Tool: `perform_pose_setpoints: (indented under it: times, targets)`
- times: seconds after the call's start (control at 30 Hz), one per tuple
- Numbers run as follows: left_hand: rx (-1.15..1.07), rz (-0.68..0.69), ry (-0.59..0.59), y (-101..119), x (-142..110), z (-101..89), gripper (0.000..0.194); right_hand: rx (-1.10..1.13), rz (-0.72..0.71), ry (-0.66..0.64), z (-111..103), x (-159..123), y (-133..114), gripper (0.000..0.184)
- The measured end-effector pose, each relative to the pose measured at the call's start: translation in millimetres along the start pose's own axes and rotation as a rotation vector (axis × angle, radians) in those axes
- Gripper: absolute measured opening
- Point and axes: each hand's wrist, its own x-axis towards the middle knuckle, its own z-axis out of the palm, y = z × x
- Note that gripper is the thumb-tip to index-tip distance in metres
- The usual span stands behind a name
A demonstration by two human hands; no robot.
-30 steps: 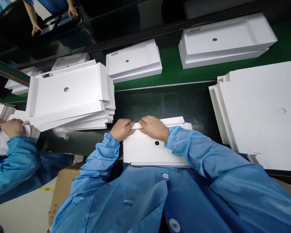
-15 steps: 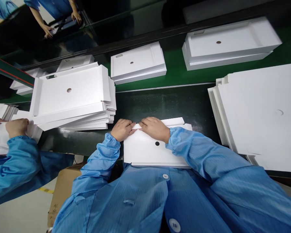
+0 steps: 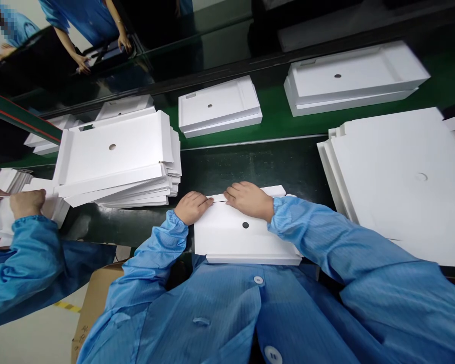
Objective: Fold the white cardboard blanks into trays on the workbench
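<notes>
A white cardboard blank (image 3: 227, 235) with a round hole lies before me, its near edge against my blue smock. My left hand (image 3: 192, 207) grips its far left corner, fingers closed over the flap there. Along the same far edge, my right hand (image 3: 249, 199) has its fingers bent together on the folded-up flap (image 3: 273, 191). A thin dark slit shows in the card between the two hands. Both thumbs are partly hidden. The near side flap (image 3: 254, 259) stands slightly folded along the front.
To the left rises a stack of partly folded white blanks (image 3: 136, 151); flat white blanks (image 3: 394, 177) are piled at right. Folded white trays (image 3: 220, 103) sit on the green strip (image 3: 275, 111) behind. A co-worker's hand (image 3: 28, 203) works at far left. A cardboard box (image 3: 98, 290) stands below.
My right hand has shifted a little to the right along the far edge, widening the gap between my hands. The camera view has tilted slightly.
</notes>
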Motion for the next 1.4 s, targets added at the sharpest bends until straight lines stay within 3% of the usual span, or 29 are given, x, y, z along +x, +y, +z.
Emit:
perform_pose_setpoints:
  times: [0.13, 0.4, 0.57, 0.77, 0.9, 1.13, 1.4]
  targets:
    - [-0.038, 0.055, 0.018, -4.6, 3.5, 0.5, 0.025, -0.036, -0.001, -0.031, 0.9, -12.7, 6.3, 0.036]
    - [-0.028, 0.034, 0.025, -8.4, 12.5, -14.8, 0.027, -0.035, -0.064, -0.076, -14.8, -7.5, 7.1, 0.033]
    - [-0.038, -0.053, 0.114, -4.0, 18.5, -14.8, 0.022, 0.070, 0.045, -0.104, -21.5, -7.7, 10.5, 0.028]
    - [-0.010, -0.092, 0.193, -1.6, 24.8, -6.8, 0.021, 0.178, 0.165, -0.098, -15.1, -5.0, 10.6, 0.031]
    - [0.007, -0.095, 0.176, -1.8, 26.0, -3.9, 0.021, 0.215, 0.201, -0.097, -13.3, -4.9, 7.9, 0.031]
    - [-0.011, -0.092, 0.043, -0.6, 26.2, -6.2, 0.019, 0.308, 0.242, -0.124, -13.9, -4.3, 7.7, 0.033]
    - [-0.016, -0.126, 0.011, 1.2, 26.8, -7.9, 0.020, 0.295, 0.220, -0.096, -7.8, -3.0, 7.6, 0.033]
